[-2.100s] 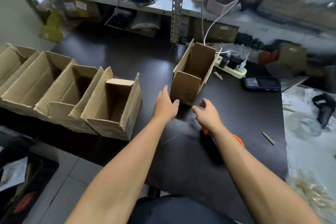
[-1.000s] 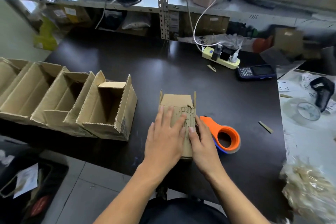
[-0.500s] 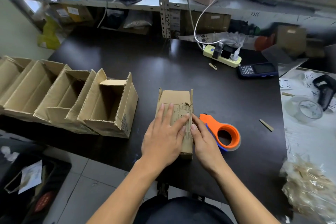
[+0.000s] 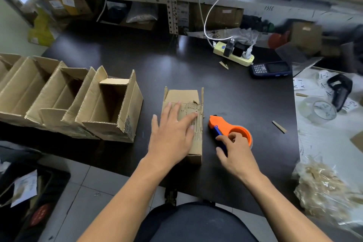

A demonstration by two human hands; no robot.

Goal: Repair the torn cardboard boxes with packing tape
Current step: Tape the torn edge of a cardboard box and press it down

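A small cardboard box (image 4: 187, 97) lies on its side on the dark table (image 4: 176, 65), its upper face torn and peeled near the right edge. My left hand (image 4: 172, 133) presses flat on that face, fingers spread. Just right of the box sits an orange tape dispenser (image 4: 225, 124) with a blue handle. My right hand (image 4: 234, 150) rests on the dispenser's near end, fingers curling around the handle and ring; the grip is not fully closed.
A row of open cardboard boxes (image 4: 110, 108) lines the table's left side. At the back stand a power strip (image 4: 233, 55) and a handheld scanner (image 4: 270, 68). A clear tape roll (image 4: 319, 110) and a bag of packing filler (image 4: 324, 188) lie to the right.
The box was pulled near and laid flat. Since half a second ago my right hand has left the box and moved right onto the tape dispenser; my left hand stays pressed on the box.
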